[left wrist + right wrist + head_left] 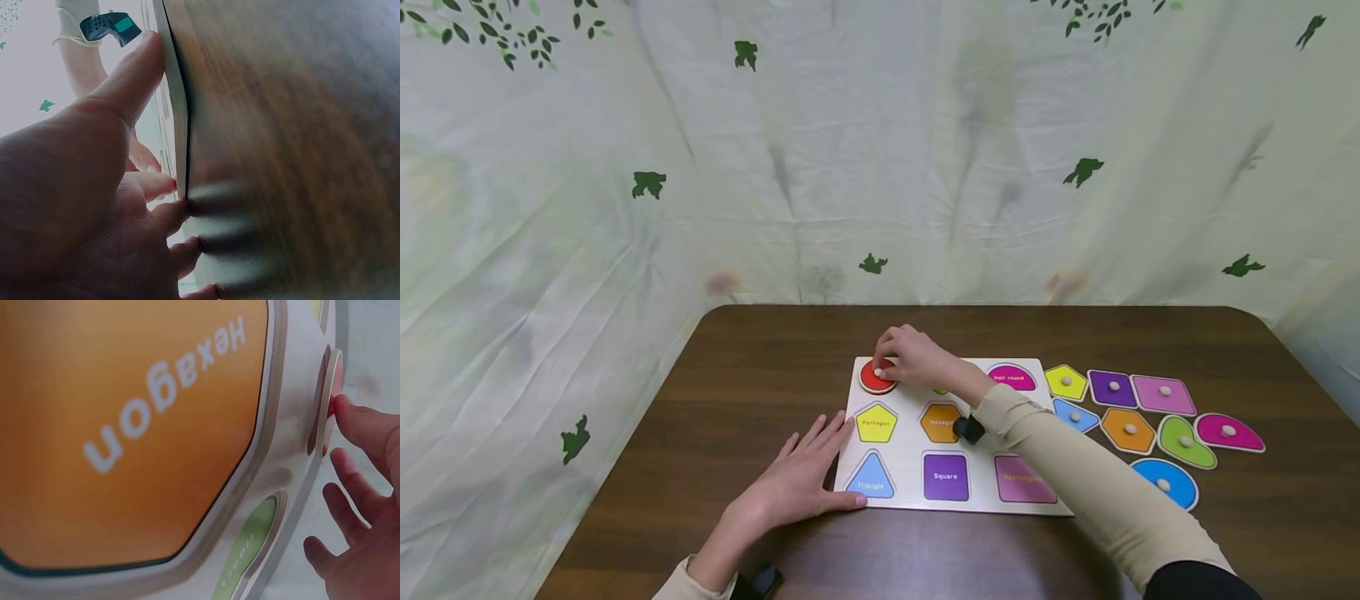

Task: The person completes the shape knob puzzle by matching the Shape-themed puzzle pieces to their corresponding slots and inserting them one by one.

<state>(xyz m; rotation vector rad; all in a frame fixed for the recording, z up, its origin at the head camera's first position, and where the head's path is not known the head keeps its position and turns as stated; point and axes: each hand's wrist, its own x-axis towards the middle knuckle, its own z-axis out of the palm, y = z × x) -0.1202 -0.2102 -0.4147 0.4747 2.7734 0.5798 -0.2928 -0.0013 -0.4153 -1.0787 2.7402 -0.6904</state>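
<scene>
My right hand pinches the white knob of a red round puzzle piece at the top left of the white puzzle board. In the right wrist view the piece's pale rim stands slightly off the board, over its round recess. My left hand has its fingers spread along the board's left edge, with the thumb at the lower left corner. Printed recesses show around them: a yellow pentagon, orange hexagon, blue triangle and purple square. My right forearm covers part of the board; the green heart recess is mostly hidden in the head view.
Several knobbed pieces lie right of the board, among them a yellow pentagon, a pink rectangle, an orange hexagon and a blue oval. The brown table ends at a patterned curtain.
</scene>
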